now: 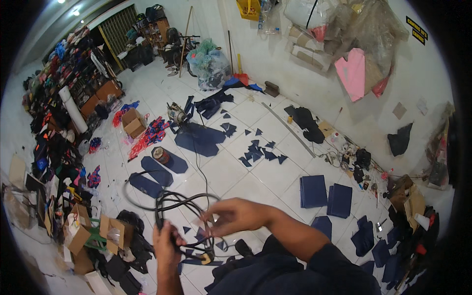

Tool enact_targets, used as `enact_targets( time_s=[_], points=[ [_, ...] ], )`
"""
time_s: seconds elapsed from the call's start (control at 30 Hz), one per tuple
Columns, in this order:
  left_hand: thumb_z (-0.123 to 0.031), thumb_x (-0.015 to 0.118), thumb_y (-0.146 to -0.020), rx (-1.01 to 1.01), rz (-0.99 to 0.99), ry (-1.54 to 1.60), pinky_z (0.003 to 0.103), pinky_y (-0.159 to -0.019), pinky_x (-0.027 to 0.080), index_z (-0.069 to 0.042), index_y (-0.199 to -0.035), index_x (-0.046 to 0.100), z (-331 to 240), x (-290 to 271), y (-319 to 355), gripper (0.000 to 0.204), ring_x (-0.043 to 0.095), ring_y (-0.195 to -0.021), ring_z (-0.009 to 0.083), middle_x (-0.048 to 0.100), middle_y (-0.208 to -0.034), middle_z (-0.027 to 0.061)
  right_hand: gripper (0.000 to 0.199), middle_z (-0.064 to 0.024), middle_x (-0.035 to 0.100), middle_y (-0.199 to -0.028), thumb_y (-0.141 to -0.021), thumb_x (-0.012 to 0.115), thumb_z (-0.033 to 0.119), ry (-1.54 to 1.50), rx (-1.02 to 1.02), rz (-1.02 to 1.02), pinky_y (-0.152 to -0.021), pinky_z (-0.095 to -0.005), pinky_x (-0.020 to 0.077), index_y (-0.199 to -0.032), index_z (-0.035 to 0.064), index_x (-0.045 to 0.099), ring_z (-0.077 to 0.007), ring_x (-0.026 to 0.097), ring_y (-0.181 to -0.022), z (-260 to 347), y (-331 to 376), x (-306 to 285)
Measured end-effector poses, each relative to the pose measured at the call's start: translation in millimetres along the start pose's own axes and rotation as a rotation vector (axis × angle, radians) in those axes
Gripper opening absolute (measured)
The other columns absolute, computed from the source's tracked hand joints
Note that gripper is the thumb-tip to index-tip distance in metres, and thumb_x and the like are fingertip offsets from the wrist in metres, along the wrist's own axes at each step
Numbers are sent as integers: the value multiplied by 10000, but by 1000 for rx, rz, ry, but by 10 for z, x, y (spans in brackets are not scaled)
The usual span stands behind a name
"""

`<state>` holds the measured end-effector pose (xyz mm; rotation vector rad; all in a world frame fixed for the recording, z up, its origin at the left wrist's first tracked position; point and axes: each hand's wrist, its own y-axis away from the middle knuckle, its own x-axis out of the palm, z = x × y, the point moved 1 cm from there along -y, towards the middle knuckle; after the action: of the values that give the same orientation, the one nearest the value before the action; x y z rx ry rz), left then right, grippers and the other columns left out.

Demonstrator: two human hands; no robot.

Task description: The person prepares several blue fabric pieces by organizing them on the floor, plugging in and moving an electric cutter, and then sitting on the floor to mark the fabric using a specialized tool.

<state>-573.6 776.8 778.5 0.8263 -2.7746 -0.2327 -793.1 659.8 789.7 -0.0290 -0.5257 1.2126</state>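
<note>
A black power cable (169, 197) hangs in loose loops in front of me. My left hand (168, 241) is closed around the gathered loops at their lower left. Close to the right side of the coil, my right hand (237, 215) is blurred by motion, so whether its fingers grip the cable cannot be made out. Below the hands dangles a yellowish plug (206, 258). A thinner stretch of cord runs across the floor toward a metal motorised machine (176, 114), which stands by a large navy fabric panel (200, 139).
Navy fabric pieces (157, 170) lie on the white tiles, one under a round can (161, 155). Several small navy triangles (255, 151) are scattered beyond. Two navy stacks (313, 191) sit at right. Cardboard boxes (78, 228) and a tall heap of textiles (54, 93) line the left.
</note>
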Motion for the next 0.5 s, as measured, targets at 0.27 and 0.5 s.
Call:
enact_targets(
  time_s=[0.27,0.5],
  points=[
    [-360,471,-993,248,104,706,178,-323,266,-63,-969,508,-1289,566,-600,301,268,-412,32,303,-570,-50,1153,-230,143,-1507,-597,861,446,624,335,101,-1106,-426,273,-1458,24,221,-359,236,-1365,-1618,-366,-1133],
    [-139,419,-988,815,227,319,212,-511,444,44,-1140,471,-2949,-223,-591,244,458,-611,89,483,-791,51,374,-66,636,-666,-822,650,434,326,409,449,-545,-374,447,-743,69,663,-199,594,-605,-1856,-709,-857]
  ],
)
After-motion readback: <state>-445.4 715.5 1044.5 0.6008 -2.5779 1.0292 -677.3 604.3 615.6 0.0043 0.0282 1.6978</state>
